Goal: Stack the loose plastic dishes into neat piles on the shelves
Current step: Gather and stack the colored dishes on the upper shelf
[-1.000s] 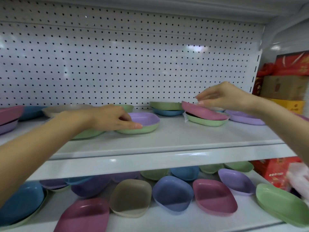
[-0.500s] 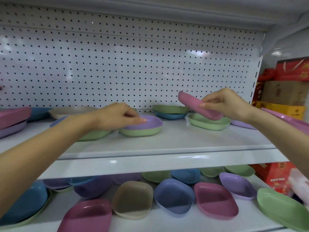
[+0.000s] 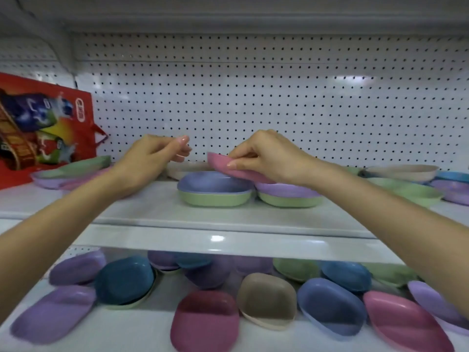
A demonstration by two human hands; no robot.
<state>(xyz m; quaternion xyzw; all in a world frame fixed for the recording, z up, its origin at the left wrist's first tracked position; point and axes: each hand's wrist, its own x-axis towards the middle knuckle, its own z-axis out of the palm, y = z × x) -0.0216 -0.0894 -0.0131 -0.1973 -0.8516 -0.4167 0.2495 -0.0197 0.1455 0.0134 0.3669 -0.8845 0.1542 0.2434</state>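
1. Nearest, the lower shelf [image 3: 142, 326] carries loose dishes lying singly and askew: a dark pink dish [image 3: 205, 318], a tan dish [image 3: 266, 298] at its 2 o'clock and a blue dish [image 3: 330, 306] at its 3 o'clock. None of these is piled yet.
2. On the upper shelf [image 3: 152, 209] two short piles stand edge to edge. One is a blue-topped pile [image 3: 215, 189], and a lilac-topped pile [image 3: 286, 196] sits at its 3 o'clock. Each rests on a green dish.
3. The step in hand looks like setting one more dish onto a pile. The next move calls for levelling that dish and lowering it squarely so that it nests.
4. The right hand [image 3: 269, 158] has its grip pinched on the rim of the pink dish [image 3: 218, 161], fingers curled over the edge. The dish hangs tilted just above where the two piles meet. I cannot tell whether it touches them.
5. The left hand [image 3: 149, 158], at 9 o'clock of the pink dish, hovers with its grip loosely curled and holds nothing visible.
6. Farthest are the pegboard [image 3: 279, 97] and, at 10 o'clock, a red bag [image 3: 38, 123].
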